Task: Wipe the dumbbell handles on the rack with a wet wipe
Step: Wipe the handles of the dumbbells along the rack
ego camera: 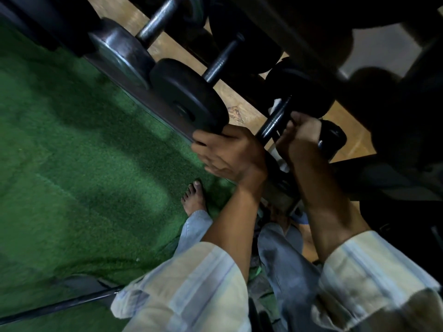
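Note:
Several dark dumbbells lie across a rack point(153, 109) that runs diagonally from upper left to lower right. My right hand point(302, 140) is curled round the shiny black handle point(275, 121) of the nearest dumbbell, with a white wet wipe point(278, 104) wrapped between palm and bar. Bits of the wipe show above and below the fist. My left hand point(227, 154) rests against the rack's front rail just below a black round plate point(189, 97), fingers fairly straight and pointing left. Two more handles point(220, 61) point(155, 22) lie further up the rack.
Green artificial turf point(84, 164) covers the floor at left, and wooden floor point(230, 92) shows behind the rack. My bare foot point(194, 200) stands on the turf by the rack. A dark bar point(60, 305) lies on the turf at lower left. An upper rack tier point(311, 25) overhangs.

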